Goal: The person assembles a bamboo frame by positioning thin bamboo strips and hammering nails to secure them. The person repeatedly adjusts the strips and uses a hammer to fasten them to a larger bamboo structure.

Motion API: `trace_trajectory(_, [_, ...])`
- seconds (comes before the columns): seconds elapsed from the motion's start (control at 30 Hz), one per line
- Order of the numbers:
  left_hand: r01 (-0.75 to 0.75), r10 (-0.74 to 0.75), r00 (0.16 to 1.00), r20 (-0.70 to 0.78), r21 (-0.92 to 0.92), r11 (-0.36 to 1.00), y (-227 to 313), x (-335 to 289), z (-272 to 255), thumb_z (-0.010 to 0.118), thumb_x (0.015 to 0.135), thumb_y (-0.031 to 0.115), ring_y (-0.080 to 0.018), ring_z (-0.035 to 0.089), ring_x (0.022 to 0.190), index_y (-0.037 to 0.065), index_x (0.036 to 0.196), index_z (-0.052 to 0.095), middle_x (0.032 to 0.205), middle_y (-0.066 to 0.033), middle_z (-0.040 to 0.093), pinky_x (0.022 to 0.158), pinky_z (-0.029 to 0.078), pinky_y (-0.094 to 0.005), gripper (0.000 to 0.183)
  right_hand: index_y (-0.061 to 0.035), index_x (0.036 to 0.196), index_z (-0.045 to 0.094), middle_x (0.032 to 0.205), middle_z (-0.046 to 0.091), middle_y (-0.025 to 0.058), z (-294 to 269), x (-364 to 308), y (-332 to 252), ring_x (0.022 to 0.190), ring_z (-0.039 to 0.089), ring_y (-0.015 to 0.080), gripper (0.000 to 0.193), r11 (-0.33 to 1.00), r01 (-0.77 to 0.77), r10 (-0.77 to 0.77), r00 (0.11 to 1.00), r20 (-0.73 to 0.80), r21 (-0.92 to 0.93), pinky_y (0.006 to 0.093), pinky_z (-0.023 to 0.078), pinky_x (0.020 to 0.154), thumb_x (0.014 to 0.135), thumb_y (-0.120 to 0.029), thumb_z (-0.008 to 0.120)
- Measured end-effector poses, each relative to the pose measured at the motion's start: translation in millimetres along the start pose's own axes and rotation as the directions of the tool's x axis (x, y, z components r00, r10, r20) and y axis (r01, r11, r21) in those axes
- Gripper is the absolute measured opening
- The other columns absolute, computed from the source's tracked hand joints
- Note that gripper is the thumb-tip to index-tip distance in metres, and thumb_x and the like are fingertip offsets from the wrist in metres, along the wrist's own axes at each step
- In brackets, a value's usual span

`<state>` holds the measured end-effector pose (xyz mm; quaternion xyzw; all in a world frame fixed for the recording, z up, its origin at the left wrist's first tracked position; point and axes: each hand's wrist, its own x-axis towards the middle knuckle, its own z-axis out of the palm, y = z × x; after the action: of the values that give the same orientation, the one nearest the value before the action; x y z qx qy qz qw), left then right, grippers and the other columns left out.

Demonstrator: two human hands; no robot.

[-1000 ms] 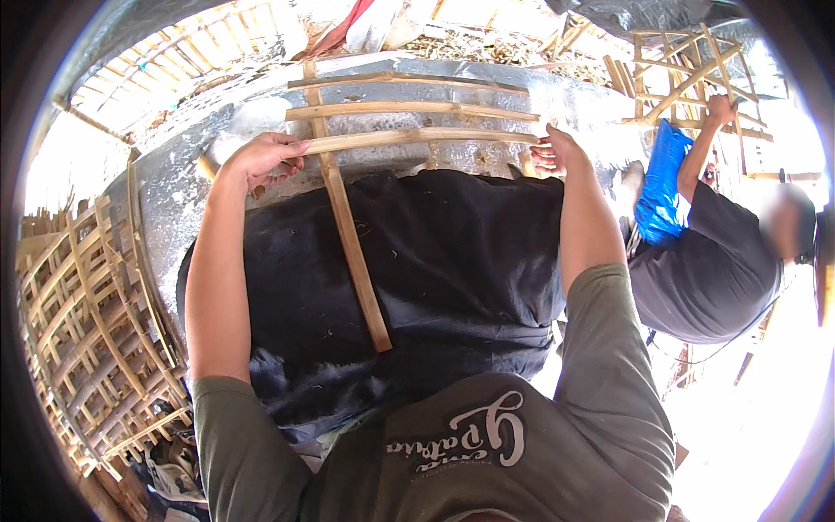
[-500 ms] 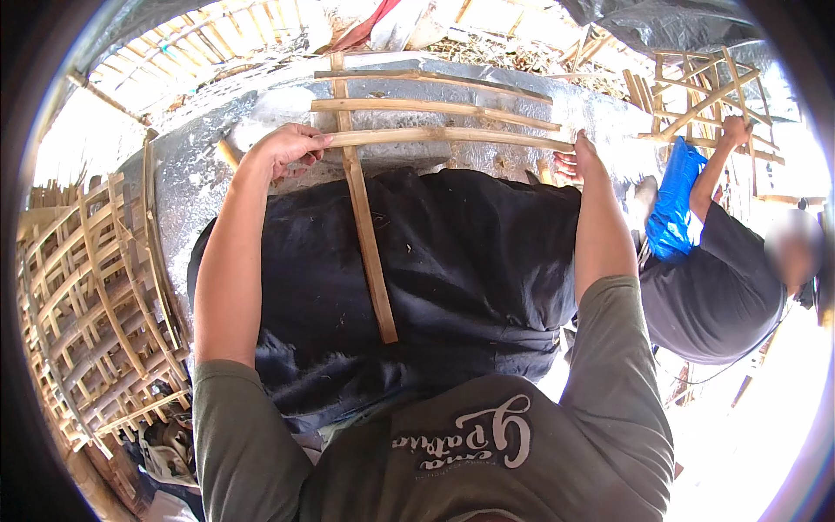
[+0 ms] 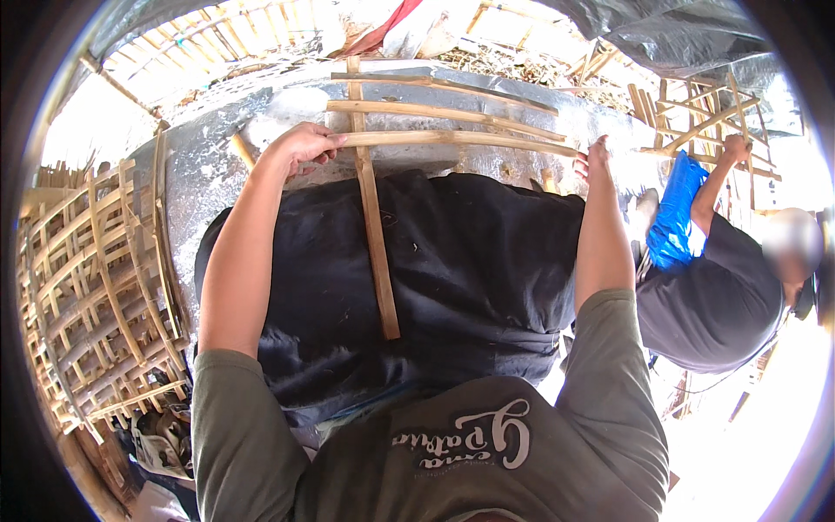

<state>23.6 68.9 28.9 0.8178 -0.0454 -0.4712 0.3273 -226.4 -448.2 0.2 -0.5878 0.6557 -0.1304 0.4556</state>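
Observation:
A pale bamboo strip (image 3: 461,138) spans the space between my hands. My left hand (image 3: 304,150) is closed on its left end, thumb on top. At the other end, my right hand (image 3: 595,163) has its fingers curled at the tip. This strip crosses a longer bamboo strip (image 3: 377,252), which runs from the far side toward my body over the dark cloth on my lap. Beyond lie two more crosswise strips, a middle one (image 3: 452,112) and a far one (image 3: 487,94), roughly parallel to the held one.
A grey surface (image 3: 196,187) stretches behind the strips. Dark cloth (image 3: 487,252) covers my lap. Woven bamboo panels (image 3: 96,304) stand at left. To the right, another person (image 3: 713,287) grips a bamboo frame (image 3: 709,117), beside a blue plastic bag (image 3: 677,213).
The strips appear slightly farther right in the picture as the view shifts. Both my hands stay at the ends of the near crosswise strip.

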Motion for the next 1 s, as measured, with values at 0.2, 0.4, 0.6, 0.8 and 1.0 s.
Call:
trace_trajectory(0.2, [-0.008, 0.008, 1.000, -0.010, 0.014, 1.000, 1, -2, -1, 0.069, 0.093, 0.041, -0.0079, 0.049, 0.069, 0.014, 0.089, 0.067, 0.075, 0.0061, 0.057, 0.064, 0.042, -0.0317, 0.028, -0.0104, 0.142, 0.045, 0.115, 0.064, 0.0091, -16, -10, -33, 0.093, 0.060, 0.0226, 0.075, 0.988, 0.071, -0.074, 0.997, 0.013, 0.138, 0.0453, 0.051, 0.080, 0.098, -0.069, 0.028])
trace_trajectory(0.4, [-0.032, 0.031, 0.999, 0.028, 0.014, 0.999, -4, -1, -6, 0.069, 0.094, 0.040, -0.0072, 0.050, 0.066, 0.015, 0.092, 0.068, 0.075, 0.0068, 0.058, 0.064, 0.041, -0.0317, 0.025, -0.0109, 0.141, 0.048, 0.120, 0.066, 0.0124, -69, -33, -33, 0.097, 0.065, 0.0228, 0.078, 0.957, 0.283, -0.268, 0.946, 0.181, -0.065, 0.0436, 0.052, 0.083, 0.097, -0.072, 0.028])
trace_trajectory(0.6, [-0.022, 0.021, 0.999, 0.030, 0.021, 1.000, 1, -3, -2, 0.068, 0.094, 0.042, -0.0043, 0.048, 0.063, 0.017, 0.089, 0.066, 0.071, 0.0100, 0.056, 0.062, 0.039, -0.0295, 0.025, -0.0089, 0.131, 0.054, 0.112, 0.069, 0.0113, -122, -26, 64, 0.090, 0.067, 0.0208, 0.071, 0.963, 0.265, -0.251, 0.945, 0.212, -0.041, 0.0393, 0.053, 0.076, 0.098, -0.069, 0.034])
trace_trajectory(0.8, [-0.019, 0.019, 0.999, 0.044, -0.007, 1.000, -1, 1, -9, 0.068, 0.094, 0.041, -0.0028, 0.047, 0.063, 0.017, 0.088, 0.064, 0.071, 0.0102, 0.056, 0.063, 0.039, -0.0273, 0.025, -0.0062, 0.105, 0.067, 0.090, 0.074, 0.0132, -141, -39, 148, 0.082, 0.072, 0.0236, 0.033, 0.643, 0.584, -0.610, 0.782, 0.130, -0.495, 0.0353, 0.055, 0.073, 0.094, -0.037, 0.066])
trace_trajectory(1.0, [-0.021, 0.022, 0.999, 0.045, -0.012, 1.000, 0, 7, -10, 0.068, 0.095, 0.038, -0.0032, 0.047, 0.060, 0.015, 0.092, 0.065, 0.071, 0.0085, 0.057, 0.056, 0.039, -0.0241, 0.023, -0.0093, 0.101, 0.071, 0.093, 0.074, 0.0133, -126, -8, 120, 0.090, 0.072, 0.0268, 0.022, 0.579, 0.649, -0.705, 0.703, 0.098, -0.493, 0.0394, 0.055, 0.081, 0.089, -0.027, 0.069])
